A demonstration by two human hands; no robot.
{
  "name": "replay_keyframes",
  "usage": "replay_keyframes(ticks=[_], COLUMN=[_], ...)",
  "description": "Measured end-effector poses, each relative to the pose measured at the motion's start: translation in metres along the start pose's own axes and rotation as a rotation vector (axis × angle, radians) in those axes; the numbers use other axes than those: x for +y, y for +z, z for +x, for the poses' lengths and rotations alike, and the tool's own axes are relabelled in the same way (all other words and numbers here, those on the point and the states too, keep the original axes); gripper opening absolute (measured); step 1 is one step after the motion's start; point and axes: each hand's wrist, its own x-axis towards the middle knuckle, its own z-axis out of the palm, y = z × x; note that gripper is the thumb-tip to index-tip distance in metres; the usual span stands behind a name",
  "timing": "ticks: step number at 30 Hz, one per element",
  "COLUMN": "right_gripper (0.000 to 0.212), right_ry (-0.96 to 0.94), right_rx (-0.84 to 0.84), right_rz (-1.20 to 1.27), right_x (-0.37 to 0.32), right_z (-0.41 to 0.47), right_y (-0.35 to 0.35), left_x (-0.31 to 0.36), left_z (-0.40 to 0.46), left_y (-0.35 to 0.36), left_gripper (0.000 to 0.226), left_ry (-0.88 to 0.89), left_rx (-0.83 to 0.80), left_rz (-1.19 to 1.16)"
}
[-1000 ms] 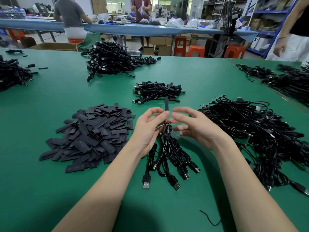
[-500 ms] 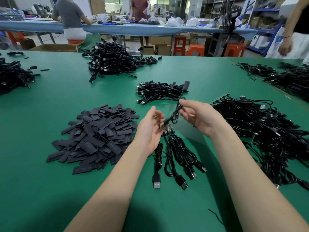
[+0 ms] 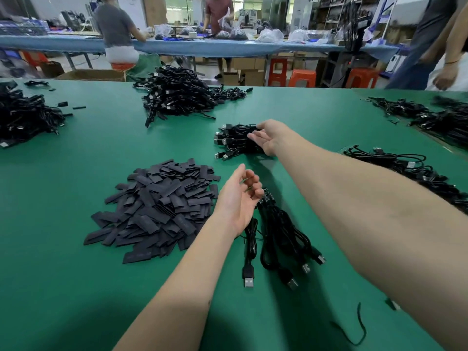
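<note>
No text, label, number or sign is legible on the flat black sleeves [image 3: 157, 206], bundled black USB cables [image 3: 235, 141] or green table [image 3: 76, 287].

left hand [image 3: 239, 198]: palm turned up and inward, fingers loosely curled, gripping nothing
right hand [image 3: 269, 138]: far forward, palm facing left, fingers relaxed and slightly spread
left forearm [image 3: 177, 287]: bare, angled up from lower left
right forearm [image 3: 354, 198]: bare, outstretched
</note>
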Motion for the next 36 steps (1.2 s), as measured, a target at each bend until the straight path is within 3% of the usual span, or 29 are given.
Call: replay_keyframes(ticks=[7,9,11,14,16,20,24,28,29,32,33,36], right_gripper=[0.018,0.016,0.014,0.012,0.011,0.017,0.036,0.019,0.016,0.015,0.016,0.019], right_ry=[-0.05,-0.082,-0.122,-0.152,-0.145,-0.06,-0.12,-0.188,-0.183,-0.142,-0.124,-0.061], right_rx=[-0.001,0.005,0.001,-0.024,-0.043,-0.124,-0.102,-0.065,-0.071,-0.115,-0.146,-0.245], right_rz=[0.098,0.03,-0.213,-0.777,-0.963,-0.801,-0.665,-0.661,-0.653,-0.538,-0.463,-0.273], right_x=[0.006,0.005,0.007,0.016,0.024,0.038,0.051,0.058,0.059,0.059,0.057,0.051], right_z=[-0.003,-0.014,-0.033,-0.066,-0.084,-0.103,-0.104,-0.102,-0.101,-0.103,-0.104,-0.108], right_y=[-0.023,-0.034,-0.05,-0.078,-0.092,-0.098,-0.096,-0.098,-0.098,-0.1,-0.101,-0.106], left_x=[0.001,0.001,0.001,0.001,0.001,0.0,0.001,0.006,0.007,0.004,0.001,-0.006], left_z=[-0.001,-0.001,-0.002,-0.002,-0.003,-0.003,-0.002,0.0,0.001,0.001,0.001,0.0], left_y=[-0.001,-0.002,-0.002,-0.002,-0.002,-0.001,-0.002,-0.001,-0.001,-0.002,-0.002,0.0], left_gripper=[0.03,0.03,0.03,0.03,0.03,0.029,0.028,0.027,0.027,0.017,0.016,0.027], left_ry=[-0.005,-0.002,0.002,0.002,0.004,0.025,0.052,0.229,0.332,0.689,0.735,0.537], left_rx=[-0.01,-0.01,-0.016,-0.022,-0.023,-0.038,-0.087,-0.123,-0.112,0.031,0.064,0.01], left_rz=[0.002,0.005,0.013,0.017,0.023,0.017,-0.02,-0.04,0.054,0.644,0.757,0.714])
